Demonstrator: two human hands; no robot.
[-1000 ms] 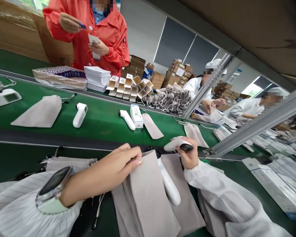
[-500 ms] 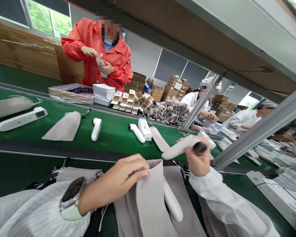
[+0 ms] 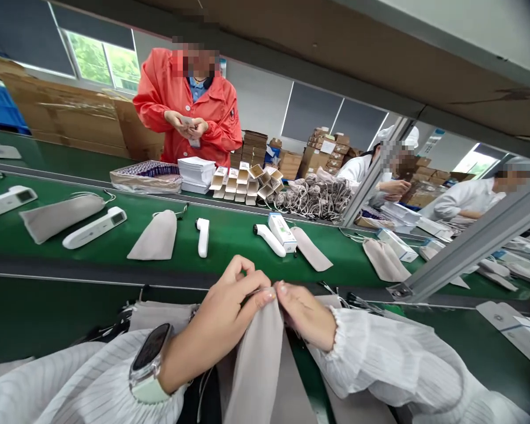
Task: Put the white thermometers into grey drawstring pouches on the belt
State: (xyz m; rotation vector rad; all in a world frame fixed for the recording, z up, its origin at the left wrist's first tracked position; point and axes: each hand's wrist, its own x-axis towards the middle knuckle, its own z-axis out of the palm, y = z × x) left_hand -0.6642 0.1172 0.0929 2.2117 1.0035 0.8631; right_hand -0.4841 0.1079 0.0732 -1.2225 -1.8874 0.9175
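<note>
My left hand [image 3: 223, 315], with a watch on its wrist, pinches the top edge of a light grey cloth pouch [image 3: 258, 359] hanging in front of me. Against the same top edge, on its right side, my right hand [image 3: 307, 318] presses its fingers and thumb. The white thermometer with a black end is out of sight; whether it is inside the pouch I cannot see. More grey pouches [image 3: 291, 383] lie below and behind the held one.
On the green belt [image 3: 229, 268] lie white thermometers [image 3: 204, 238], grey pouches [image 3: 154, 237] and a small white box [image 3: 282, 232]. A metal post [image 3: 375, 171] rises at the right. Across the belt, a person in a red jacket [image 3: 189, 112] handles something small beside a paper stack [image 3: 196, 174].
My right hand has come down and left to the pouch's top edge; the thermometer it held has gone from sight. The pouch now hangs narrower. Belt items appear further right as the view shifts.
</note>
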